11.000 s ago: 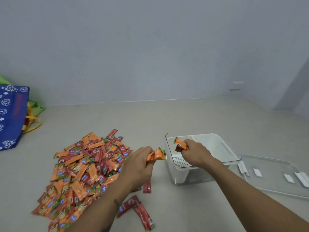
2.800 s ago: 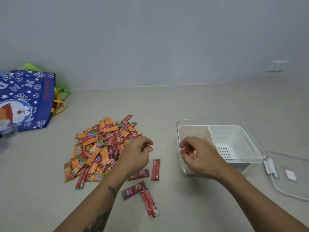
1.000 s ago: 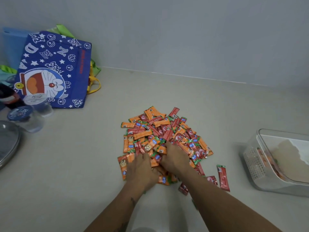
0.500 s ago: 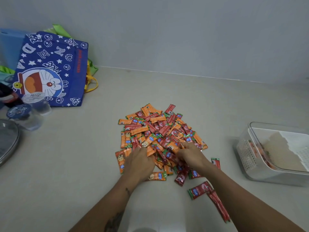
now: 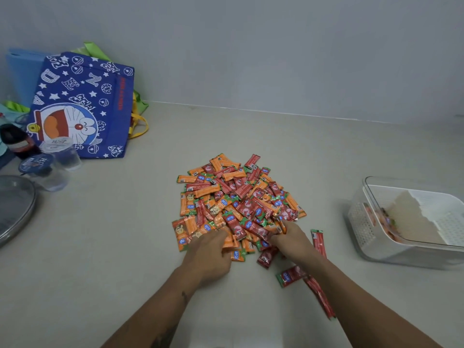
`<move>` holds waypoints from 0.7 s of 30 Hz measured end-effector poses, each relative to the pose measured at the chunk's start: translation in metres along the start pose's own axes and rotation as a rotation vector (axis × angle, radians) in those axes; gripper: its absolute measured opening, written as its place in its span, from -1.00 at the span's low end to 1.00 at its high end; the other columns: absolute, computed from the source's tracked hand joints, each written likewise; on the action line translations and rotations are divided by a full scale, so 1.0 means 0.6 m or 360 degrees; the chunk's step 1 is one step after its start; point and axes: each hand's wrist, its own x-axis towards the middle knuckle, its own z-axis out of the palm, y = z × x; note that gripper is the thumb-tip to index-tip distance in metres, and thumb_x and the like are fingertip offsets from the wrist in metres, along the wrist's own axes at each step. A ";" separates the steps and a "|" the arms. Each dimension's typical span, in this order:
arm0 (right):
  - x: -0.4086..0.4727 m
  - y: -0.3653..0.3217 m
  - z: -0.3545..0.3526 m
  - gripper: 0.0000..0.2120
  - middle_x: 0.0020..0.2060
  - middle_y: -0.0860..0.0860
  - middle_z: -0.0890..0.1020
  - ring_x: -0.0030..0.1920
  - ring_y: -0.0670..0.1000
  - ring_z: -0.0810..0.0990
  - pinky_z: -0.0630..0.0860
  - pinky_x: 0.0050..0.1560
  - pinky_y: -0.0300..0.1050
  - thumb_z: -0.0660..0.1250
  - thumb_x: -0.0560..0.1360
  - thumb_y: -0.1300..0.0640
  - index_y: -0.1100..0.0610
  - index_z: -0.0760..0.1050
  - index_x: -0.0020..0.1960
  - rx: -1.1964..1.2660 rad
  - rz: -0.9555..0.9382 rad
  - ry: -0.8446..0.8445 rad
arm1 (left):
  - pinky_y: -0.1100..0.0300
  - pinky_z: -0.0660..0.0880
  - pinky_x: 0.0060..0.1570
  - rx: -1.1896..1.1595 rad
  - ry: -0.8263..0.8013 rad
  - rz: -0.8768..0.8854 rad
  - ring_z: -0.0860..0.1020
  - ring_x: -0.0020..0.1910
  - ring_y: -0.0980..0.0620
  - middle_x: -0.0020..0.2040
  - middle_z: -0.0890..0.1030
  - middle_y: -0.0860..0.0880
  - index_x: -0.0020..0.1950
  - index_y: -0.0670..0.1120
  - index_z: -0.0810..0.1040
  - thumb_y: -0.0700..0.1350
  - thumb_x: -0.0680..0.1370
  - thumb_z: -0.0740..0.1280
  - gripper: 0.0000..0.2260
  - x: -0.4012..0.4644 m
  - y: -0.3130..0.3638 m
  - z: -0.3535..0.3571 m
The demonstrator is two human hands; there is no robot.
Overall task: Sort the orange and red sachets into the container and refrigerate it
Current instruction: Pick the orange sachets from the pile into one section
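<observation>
A heap of orange and red sachets (image 5: 236,197) lies on the counter in front of me. My left hand (image 5: 208,254) rests palm down on the heap's near left edge, fingers over orange sachets. My right hand (image 5: 293,241) is at the near right edge and pinches an orange sachet (image 5: 281,225) between its fingertips. Several red sachets (image 5: 319,243) lie loose beside and under my right forearm. The clear container (image 5: 366,219) with a white perforated insert stands at the right and holds a few sachets in its left compartment.
A blue cartoon tote bag (image 5: 80,109) leans on the wall at the back left. Two sealed water cups (image 5: 50,164) and a dark bottle (image 5: 15,141) stand before it. A metal lid (image 5: 12,207) lies at the left edge.
My hands have spread a little on the heap's near edge. My right hand has shifted right and now pinches an orange sachet.
</observation>
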 end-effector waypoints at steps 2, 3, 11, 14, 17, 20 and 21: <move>0.004 0.006 -0.012 -0.91 -0.21 -0.01 0.62 -0.28 -0.05 0.57 0.44 -0.35 -0.18 0.33 0.51 0.25 0.09 0.48 -0.04 -0.0047 -0.0015 0.0161 | -0.02 0.34 0.26 0.0167 -0.0111 0.0031 0.43 0.22 -0.07 0.24 0.49 0.01 0.27 0.03 0.38 0.07 0.51 0.25 -0.65 0.000 0.003 0.007; 0.006 0.009 -0.018 -0.88 -0.15 0.00 0.64 -0.23 -0.04 0.60 0.45 -0.35 -0.20 0.32 0.51 0.24 0.08 0.50 0.01 -0.0082 -0.0027 0.0200 | -0.02 0.32 0.27 0.0235 -0.0138 0.0038 0.43 0.22 -0.07 0.23 0.50 0.01 0.26 0.03 0.39 0.09 0.51 0.27 -0.65 0.001 0.003 0.010; 0.022 0.012 -0.017 -0.59 0.17 0.00 0.58 0.09 0.09 0.60 0.58 0.08 0.03 0.25 0.55 0.15 -0.09 0.45 0.38 -0.0738 -0.0201 0.0036 | 0.11 0.26 0.17 0.0344 0.0165 0.0298 0.32 0.22 -0.01 0.27 0.37 0.02 0.30 -0.03 0.36 -0.12 0.57 0.17 -0.71 0.009 0.006 0.025; 0.026 0.011 -0.006 -0.74 0.15 -0.02 0.64 0.06 0.05 0.60 0.57 0.07 0.02 0.26 0.55 0.07 -0.08 0.51 0.22 -0.0866 -0.0253 0.0040 | 0.12 0.23 0.25 0.0294 0.0300 0.0489 0.29 0.27 -0.01 0.32 0.35 0.01 0.32 -0.06 0.36 -0.17 0.52 0.08 -0.63 0.014 0.021 0.021; 0.028 0.012 0.006 -0.67 0.14 -0.03 0.64 0.07 0.06 0.61 0.58 0.05 0.03 0.30 0.51 0.03 -0.09 0.46 0.27 -0.1021 -0.0291 0.0069 | 0.02 0.23 0.41 0.0352 0.0322 0.0624 0.32 0.41 -0.07 0.41 0.41 -0.07 0.32 -0.13 0.44 -0.12 0.46 -0.02 -0.52 0.028 0.031 0.021; 0.020 0.016 0.011 -0.63 0.12 -0.03 0.62 0.07 0.07 0.60 0.58 0.05 0.06 0.32 0.47 -0.01 -0.10 0.40 0.26 -0.1063 -0.0304 0.0057 | -0.02 0.24 0.39 0.0418 0.0257 0.0586 0.40 0.35 -0.11 0.30 0.50 -0.08 0.28 -0.13 0.47 -0.15 0.44 0.11 -0.58 0.034 0.028 0.027; 0.018 0.019 0.010 -0.65 0.11 -0.03 0.61 0.07 0.06 0.59 0.58 0.04 0.07 0.31 0.45 -0.03 -0.09 0.41 0.23 -0.1063 -0.0318 0.0049 | -0.02 0.29 0.34 0.0418 0.0273 0.0532 0.44 0.28 -0.11 0.23 0.53 -0.07 0.25 -0.12 0.48 -0.15 0.42 0.15 -0.60 0.034 0.023 0.028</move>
